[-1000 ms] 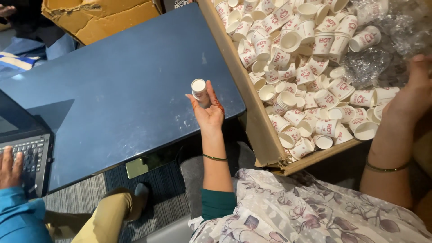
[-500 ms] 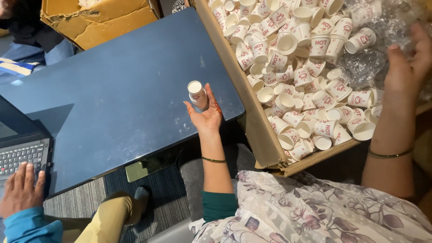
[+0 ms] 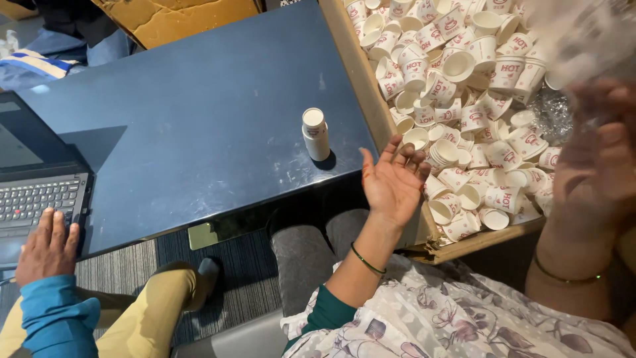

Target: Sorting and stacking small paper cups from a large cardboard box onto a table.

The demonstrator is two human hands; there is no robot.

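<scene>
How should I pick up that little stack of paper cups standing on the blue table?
Wrap your fingers around the middle of the stack of cups, coming from the right, where the open left hand is nearest. It stands upright, tall and narrow, so a sideways grip around its round wall probably keeps the cups together; pinching the top might lift only one.

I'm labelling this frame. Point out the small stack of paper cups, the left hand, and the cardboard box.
small white stack of paper cups [image 3: 315, 134], head view, side wall.
left hand [image 3: 392, 180], head view, palm.
brown cardboard box [image 3: 356, 61], head view, left wall.

I see an open brown cardboard box [image 3: 361, 73] at the counter's right edge, another torn brown carton [image 3: 179, 20] at the far edge, and a dark laptop screen [image 3: 26, 139] at left
</scene>
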